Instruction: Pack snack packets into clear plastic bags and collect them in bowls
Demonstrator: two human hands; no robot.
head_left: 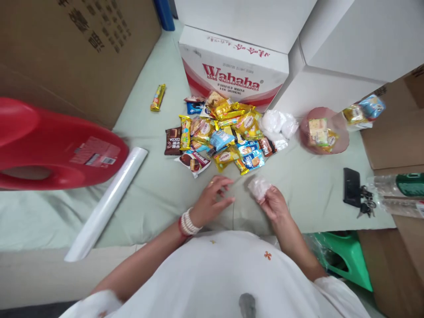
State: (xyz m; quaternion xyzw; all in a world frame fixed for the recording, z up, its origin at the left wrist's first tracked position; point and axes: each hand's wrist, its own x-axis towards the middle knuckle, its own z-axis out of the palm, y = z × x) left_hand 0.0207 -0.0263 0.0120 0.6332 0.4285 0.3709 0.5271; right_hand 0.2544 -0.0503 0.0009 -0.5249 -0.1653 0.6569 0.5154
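My right hand (274,203) is closed on a small crumpled, whitish translucent plastic bag (259,187), pinched at its right edge just above the cloth-covered table. To its left, my left hand (215,198) holds nothing, its fingers curved and apart, with a beaded bracelet (189,221) on the wrist. Just beyond both hands lies a heap of wrapped snacks (227,132) in yellow, blue and brown packets. Similar whitish plastic bundles (280,124) rest at the right end of the heap. A single yellow packet (157,97) lies apart at the far left.
A Wahaha water carton (232,73) stands behind the heap. On the right are a pink bowl (306,143) with packets, a black phone-like object (351,187), keys (367,203) and plastic bottles (404,185). A red jug (59,145) and a white roll (109,201) occupy the left.
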